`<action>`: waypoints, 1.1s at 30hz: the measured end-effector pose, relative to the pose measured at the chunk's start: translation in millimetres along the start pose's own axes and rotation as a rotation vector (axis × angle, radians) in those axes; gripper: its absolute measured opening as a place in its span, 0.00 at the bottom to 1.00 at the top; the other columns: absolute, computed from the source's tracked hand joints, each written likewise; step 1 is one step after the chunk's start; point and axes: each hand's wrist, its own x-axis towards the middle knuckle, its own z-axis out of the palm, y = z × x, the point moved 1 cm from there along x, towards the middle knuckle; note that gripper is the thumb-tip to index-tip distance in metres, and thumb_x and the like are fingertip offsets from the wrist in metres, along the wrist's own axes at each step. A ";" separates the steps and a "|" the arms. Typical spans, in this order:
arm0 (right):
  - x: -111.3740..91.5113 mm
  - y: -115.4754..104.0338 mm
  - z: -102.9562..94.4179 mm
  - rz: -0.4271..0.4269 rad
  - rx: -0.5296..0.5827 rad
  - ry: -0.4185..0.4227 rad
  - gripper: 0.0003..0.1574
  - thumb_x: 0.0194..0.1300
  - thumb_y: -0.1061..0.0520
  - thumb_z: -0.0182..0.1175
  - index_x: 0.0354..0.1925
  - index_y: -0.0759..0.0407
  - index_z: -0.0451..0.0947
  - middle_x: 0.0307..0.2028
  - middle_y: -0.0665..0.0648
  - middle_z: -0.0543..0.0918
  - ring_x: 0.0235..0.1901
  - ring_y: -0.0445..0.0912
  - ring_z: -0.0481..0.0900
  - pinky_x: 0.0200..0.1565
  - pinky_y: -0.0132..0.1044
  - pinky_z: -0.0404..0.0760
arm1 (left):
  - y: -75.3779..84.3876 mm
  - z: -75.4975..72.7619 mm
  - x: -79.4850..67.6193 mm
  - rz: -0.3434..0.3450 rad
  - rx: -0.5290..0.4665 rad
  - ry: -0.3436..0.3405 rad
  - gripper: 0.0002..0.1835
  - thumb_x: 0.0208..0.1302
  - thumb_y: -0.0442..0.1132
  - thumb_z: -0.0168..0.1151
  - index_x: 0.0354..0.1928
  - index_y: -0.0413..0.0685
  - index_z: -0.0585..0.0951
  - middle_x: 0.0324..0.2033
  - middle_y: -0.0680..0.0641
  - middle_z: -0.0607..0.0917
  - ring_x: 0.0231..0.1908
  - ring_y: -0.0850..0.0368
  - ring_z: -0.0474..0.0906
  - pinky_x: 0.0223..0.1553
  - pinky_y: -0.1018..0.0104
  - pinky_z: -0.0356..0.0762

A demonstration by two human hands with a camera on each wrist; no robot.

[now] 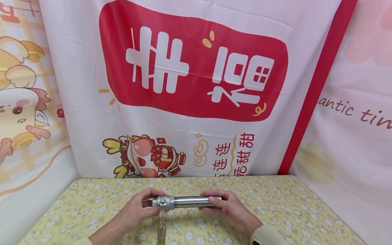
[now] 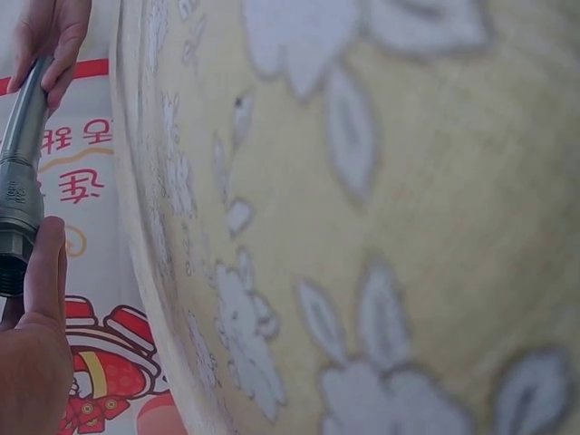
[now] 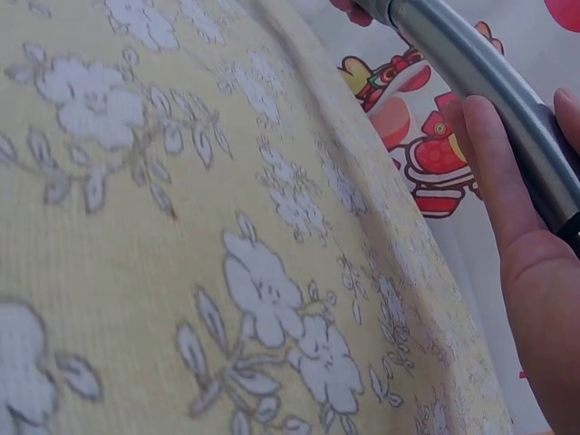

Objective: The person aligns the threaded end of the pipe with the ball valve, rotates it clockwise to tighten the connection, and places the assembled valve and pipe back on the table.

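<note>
A metal ball valve [image 1: 165, 202] is joined end to end with a smooth steel pipe [image 1: 188, 201], the two held level above the table in the head view. The valve's flat, worn lever [image 1: 162, 226] points down toward me. My left hand [image 1: 139, 208] holds the valve's outer end between thumb and fingers. Around the far end of the pipe, my right hand [image 1: 228, 206] keeps its fingers and thumb. In the left wrist view the open, threaded end of the valve [image 2: 18, 195] shows. The right wrist view has the pipe [image 3: 480, 72] lying between the right thumb and fingers.
Below the hands is a table with a yellow floral cloth [image 1: 101, 194]. A white hanging cloth with a red printed panel [image 1: 196, 71] stands behind its far edge. Printed cloths also hang at the left [image 1: 24, 102] and right [image 1: 352, 153].
</note>
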 end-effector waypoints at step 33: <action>1.6 -2.7 20.2 0.016 -0.076 -0.016 0.28 0.72 0.69 0.67 0.68 0.68 0.77 0.61 0.65 0.85 0.58 0.52 0.89 0.66 0.46 0.84 | -2.3 -9.2 -4.2 0.007 -0.018 -0.001 0.25 0.73 0.34 0.69 0.68 0.36 0.78 0.62 0.38 0.84 0.54 0.50 0.85 0.49 0.59 0.89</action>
